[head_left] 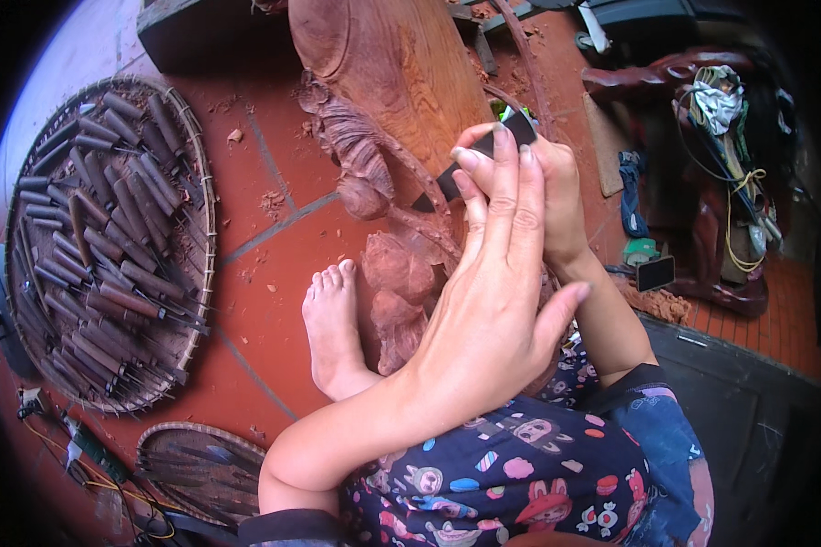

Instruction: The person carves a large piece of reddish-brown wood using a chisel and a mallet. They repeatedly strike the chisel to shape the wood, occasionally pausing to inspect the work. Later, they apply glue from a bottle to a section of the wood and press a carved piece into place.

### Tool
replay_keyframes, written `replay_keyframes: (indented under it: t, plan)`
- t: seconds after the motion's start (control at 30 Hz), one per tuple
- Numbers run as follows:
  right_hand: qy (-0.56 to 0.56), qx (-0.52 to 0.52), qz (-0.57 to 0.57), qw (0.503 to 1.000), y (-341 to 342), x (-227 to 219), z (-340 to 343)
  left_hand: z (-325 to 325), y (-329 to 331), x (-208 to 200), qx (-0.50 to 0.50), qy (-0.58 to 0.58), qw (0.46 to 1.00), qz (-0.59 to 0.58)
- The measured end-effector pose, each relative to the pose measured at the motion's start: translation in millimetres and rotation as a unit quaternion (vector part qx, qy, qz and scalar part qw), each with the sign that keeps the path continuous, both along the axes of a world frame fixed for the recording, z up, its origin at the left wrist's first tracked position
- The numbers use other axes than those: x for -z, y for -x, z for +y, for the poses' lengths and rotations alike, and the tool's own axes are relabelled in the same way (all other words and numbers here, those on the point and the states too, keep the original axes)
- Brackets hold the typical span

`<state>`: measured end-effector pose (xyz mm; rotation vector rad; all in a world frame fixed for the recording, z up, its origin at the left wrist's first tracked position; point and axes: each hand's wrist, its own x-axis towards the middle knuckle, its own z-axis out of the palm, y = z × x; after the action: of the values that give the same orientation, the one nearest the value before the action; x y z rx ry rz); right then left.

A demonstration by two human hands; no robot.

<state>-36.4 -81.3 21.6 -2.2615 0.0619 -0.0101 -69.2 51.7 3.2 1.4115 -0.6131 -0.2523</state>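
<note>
In the middle is a large reddish-brown wood carving [420,64], with a smooth grained face and carved leaf-like and rounded bud shapes along its edge. My right hand [556,187] is closed round a flat black strip [445,182], whose exact kind I cannot make out. The strip slants down to the left, its lower end by a carved stem. My left hand [497,264] reaches across from the lower left with fingers stretched out and thumb apart. Its fingertips lie over the right hand's fingers, hiding part of the grip.
A round woven tray [208,201] on the red tiles at left bears many wooden-handled carving tools. Below it, a smaller basket [160,433] holds dark blades, beside cables [77,465]. Wood shavings are scattered about. A dark red wooden stand [702,228] with cords is at right. My bare foot [330,314] rests beside the carving.
</note>
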Motion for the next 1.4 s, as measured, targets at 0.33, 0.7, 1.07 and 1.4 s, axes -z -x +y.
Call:
replay_keyframes:
  t: [0.33, 0.7, 1.07, 1.4]
  plan:
    - [-0.048, 0.009, 0.062, 0.997, 1, 6, 0, -1, 4, 5, -0.018, 0.04, 0.999, 0.027]
    - [0.074, -0.097, -0.032, 0.992, -10, -5, -4, -1, 0, 6, -0.043, 0.008, 0.999, -0.009]
    - [0.117, -0.136, -0.054, 0.982, -15, -5, -9, 1, -2, 2, -0.031, 0.061, 0.997, 0.041]
    - [0.031, -0.092, -0.006, 0.995, -17, 1, -14, -3, -3, 6, -0.051, 0.026, 0.998, 0.017]
